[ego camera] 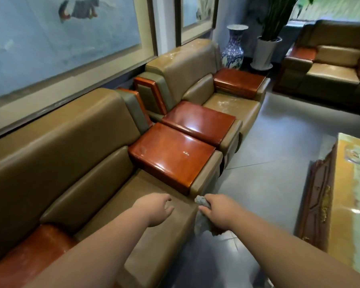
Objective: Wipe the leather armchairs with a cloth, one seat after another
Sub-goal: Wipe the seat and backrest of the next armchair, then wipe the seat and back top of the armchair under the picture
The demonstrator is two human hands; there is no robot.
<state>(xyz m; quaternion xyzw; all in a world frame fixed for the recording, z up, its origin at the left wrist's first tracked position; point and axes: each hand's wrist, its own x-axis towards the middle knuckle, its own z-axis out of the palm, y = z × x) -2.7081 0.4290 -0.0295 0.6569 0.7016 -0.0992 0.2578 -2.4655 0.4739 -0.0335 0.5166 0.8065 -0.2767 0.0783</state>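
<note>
Two olive leather armchairs with glossy red-brown wooden armrests stand in a row along the left wall. The near armchair (pixel 75 163) is right in front of me, and the far armchair (pixel 227 104) shows pale dusty marks on its seat. My right hand (pixel 218 210) grips a crumpled grey cloth (pixel 202 221) at the front right corner of the near seat. Over the near seat cushion hovers my left hand (pixel 154 210), fingers relaxed and holding nothing.
A third leather sofa (pixel 330 69) stands at the back right. A long wooden coffee table (pixel 345 194) is on the right. A blue-and-white vase (pixel 234 46) and a potted plant (pixel 266 50) stand in the far corner. Grey floor (pixel 268 152) runs between the chairs and the table.
</note>
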